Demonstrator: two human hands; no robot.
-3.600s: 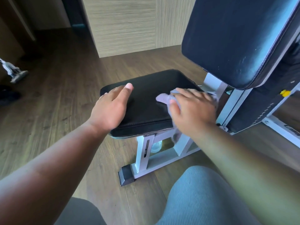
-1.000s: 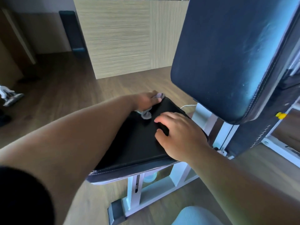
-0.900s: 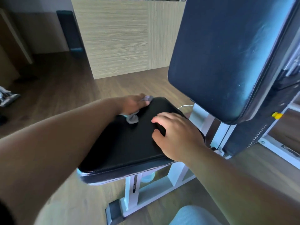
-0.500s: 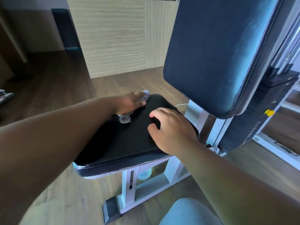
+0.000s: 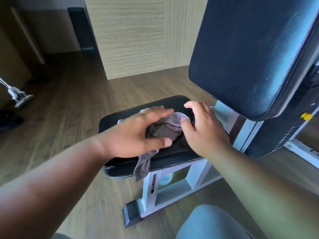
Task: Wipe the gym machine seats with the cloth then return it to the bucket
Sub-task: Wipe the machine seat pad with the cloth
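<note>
The left hand (image 5: 136, 135) is gripping the cloth (image 5: 165, 129), its fingers lying over the top of the bunched fabric and its thumb curling under the near side. The right hand (image 5: 203, 128) is touching the same cloth from the right, its thumb pressing on the fabric's right end while its fingers are arching loosely above the seat (image 5: 172, 156) without closing on anything. The cloth is sitting on the middle of the black seat, and one tail of it is hanging down over the near edge. The seat is resting on a white frame (image 5: 174, 188) standing on the wooden floor (image 5: 72, 107). The big black back pad (image 5: 245, 54) is rising to the right and far side of the seat. A knee in grey fabric (image 5: 212, 223) is showing at the near right. A mop head (image 5: 20, 98) is lying on the floor at far left.
</note>
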